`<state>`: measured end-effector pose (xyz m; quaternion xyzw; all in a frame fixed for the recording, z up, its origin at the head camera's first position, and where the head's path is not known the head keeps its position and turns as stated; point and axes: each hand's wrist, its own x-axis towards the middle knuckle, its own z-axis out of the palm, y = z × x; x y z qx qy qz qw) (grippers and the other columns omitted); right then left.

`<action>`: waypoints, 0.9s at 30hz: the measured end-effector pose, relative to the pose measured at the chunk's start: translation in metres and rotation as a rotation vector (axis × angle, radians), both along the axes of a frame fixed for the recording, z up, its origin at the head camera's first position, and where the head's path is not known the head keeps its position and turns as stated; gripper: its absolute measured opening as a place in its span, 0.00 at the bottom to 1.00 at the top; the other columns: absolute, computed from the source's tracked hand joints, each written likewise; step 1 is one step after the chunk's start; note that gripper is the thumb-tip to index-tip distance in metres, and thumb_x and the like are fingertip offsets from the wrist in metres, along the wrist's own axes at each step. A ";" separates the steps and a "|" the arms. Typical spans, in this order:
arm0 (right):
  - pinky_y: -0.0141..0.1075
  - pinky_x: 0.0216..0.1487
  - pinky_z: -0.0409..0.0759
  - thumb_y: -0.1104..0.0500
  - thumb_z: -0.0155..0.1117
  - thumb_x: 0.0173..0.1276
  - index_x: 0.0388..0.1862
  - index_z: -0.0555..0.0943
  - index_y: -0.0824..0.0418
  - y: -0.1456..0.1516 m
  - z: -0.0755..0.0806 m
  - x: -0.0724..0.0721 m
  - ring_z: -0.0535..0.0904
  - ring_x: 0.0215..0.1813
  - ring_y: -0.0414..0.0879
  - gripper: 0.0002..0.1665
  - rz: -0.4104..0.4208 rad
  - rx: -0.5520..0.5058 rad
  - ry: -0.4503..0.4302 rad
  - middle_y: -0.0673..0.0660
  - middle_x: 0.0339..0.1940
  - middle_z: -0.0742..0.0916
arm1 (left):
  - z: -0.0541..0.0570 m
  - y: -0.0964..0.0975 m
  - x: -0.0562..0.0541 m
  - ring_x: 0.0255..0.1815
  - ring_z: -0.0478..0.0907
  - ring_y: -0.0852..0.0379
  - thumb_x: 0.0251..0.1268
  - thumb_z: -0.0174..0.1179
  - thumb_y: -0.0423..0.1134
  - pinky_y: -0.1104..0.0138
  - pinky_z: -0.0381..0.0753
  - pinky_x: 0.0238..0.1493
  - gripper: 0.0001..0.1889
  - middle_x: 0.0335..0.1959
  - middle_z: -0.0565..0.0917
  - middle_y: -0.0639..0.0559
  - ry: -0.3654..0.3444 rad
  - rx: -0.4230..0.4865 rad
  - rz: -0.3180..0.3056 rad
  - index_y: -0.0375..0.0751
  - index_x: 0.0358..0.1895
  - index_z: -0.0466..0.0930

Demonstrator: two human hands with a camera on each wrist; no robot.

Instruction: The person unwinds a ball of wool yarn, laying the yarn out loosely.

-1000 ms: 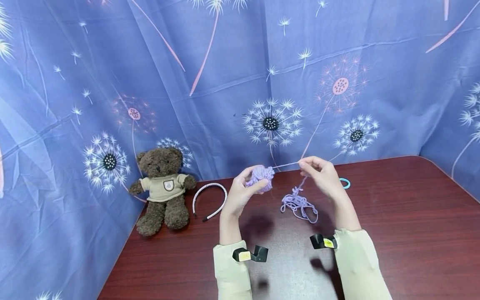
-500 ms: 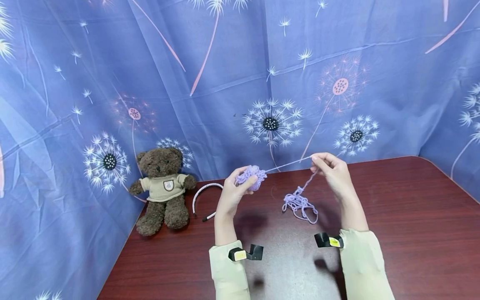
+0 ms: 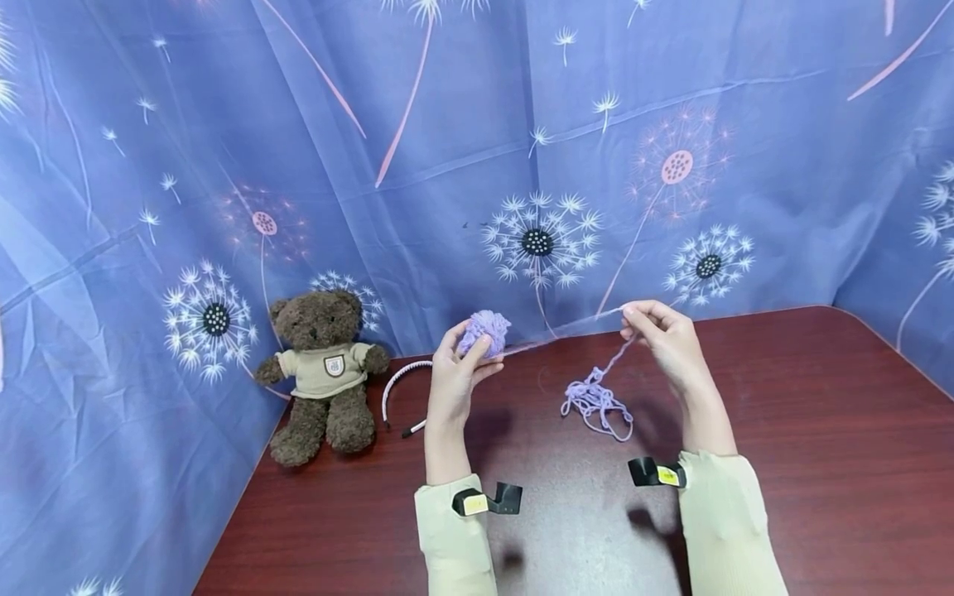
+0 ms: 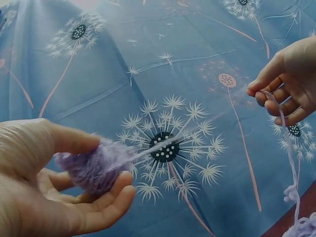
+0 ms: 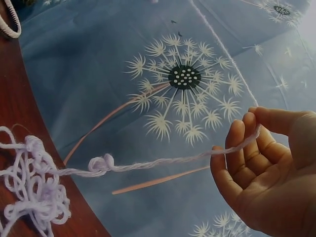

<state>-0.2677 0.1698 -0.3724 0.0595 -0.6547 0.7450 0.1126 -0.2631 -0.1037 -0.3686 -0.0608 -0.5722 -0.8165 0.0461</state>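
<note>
My left hand (image 3: 452, 382) grips a ball of lilac yarn (image 3: 484, 333) between thumb and fingers, raised above the table. From the ball a strand of yarn (image 5: 224, 49) stretches across to my right hand (image 3: 666, 343), which pinches it between thumb and forefinger. Below the pinch the same strand runs over the fingers and hangs down to a loose, tangled heap of lilac yarn (image 3: 596, 403) on the table. A small knot (image 5: 101, 164) shows in the hanging part. In the left wrist view, the yarn ball (image 4: 98, 165) sits between the thumb and the bent fingers.
A brown teddy bear (image 3: 320, 377) in a beige top sits at the table's left edge. Beside it lies a white headband (image 3: 395, 385), partly hidden by my left hand. The dark red tabletop (image 3: 820, 430) meets a blue dandelion-print curtain (image 3: 447, 240) behind.
My right hand has moved right with the strand, and my left hand slightly left, so the span between them is longer. The ball has turned and risen a little in the left hand.
</note>
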 end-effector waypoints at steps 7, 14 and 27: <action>0.21 0.38 0.81 0.57 0.61 0.71 0.31 0.83 0.44 -0.001 -0.001 -0.001 0.81 0.29 0.31 0.09 0.007 0.000 -0.007 0.38 0.25 0.84 | 0.001 -0.007 0.000 0.27 0.87 0.56 0.67 0.53 0.26 0.67 0.87 0.31 0.22 0.36 0.83 0.50 -0.014 0.095 0.052 0.29 0.63 0.63; 0.21 0.37 0.80 0.58 0.61 0.71 0.31 0.83 0.44 0.005 -0.004 -0.002 0.81 0.29 0.31 0.09 -0.023 -0.035 -0.014 0.39 0.25 0.85 | 0.002 -0.009 0.000 0.27 0.86 0.57 0.67 0.53 0.27 0.66 0.86 0.31 0.20 0.32 0.85 0.53 -0.018 0.081 0.042 0.27 0.61 0.67; 0.21 0.30 0.74 0.59 0.60 0.71 0.30 0.83 0.43 0.020 -0.006 0.000 0.80 0.27 0.29 0.12 -0.145 -0.095 -0.039 0.38 0.21 0.85 | 0.004 -0.025 0.005 0.32 0.87 0.52 0.72 0.45 0.29 0.61 0.87 0.38 0.16 0.41 0.82 0.50 0.030 0.193 -0.111 0.39 0.60 0.66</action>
